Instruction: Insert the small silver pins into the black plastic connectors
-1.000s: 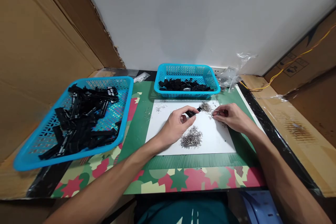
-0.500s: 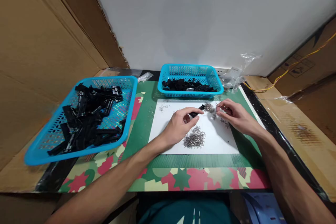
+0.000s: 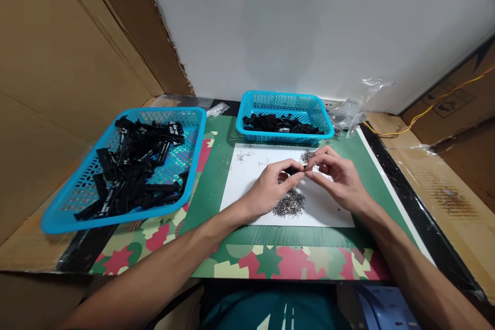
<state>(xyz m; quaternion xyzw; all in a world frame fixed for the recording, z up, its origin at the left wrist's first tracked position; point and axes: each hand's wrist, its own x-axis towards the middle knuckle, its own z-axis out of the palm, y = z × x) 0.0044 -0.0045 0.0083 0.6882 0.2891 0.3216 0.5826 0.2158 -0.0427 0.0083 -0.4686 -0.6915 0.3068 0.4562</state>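
Note:
Over the white sheet [image 3: 247,193], my left hand [image 3: 270,185] grips a small black plastic part [image 3: 293,170] between thumb and fingers. My right hand [image 3: 338,175] is pinched at the right end of that part, its fingertips meeting those of the left hand. Whatever the right fingertips hold is too small to make out. Just below the hands lies a heap of small metal springs or clips [image 3: 289,203]. A second metal heap [image 3: 307,156] is partly hidden behind the right hand.
On the left stands a large blue basket [image 3: 199,157] of black plastic parts [image 3: 131,175]. A smaller blue basket [image 3: 286,138] with black pieces is at the back. Clear plastic bags [image 3: 348,113] lie beside it. Cardboard [image 3: 46,62] walls the left side.
My right hand has moved left from the far metal heap to the black part's end. The left hand still grips the part. The view has shifted slightly.

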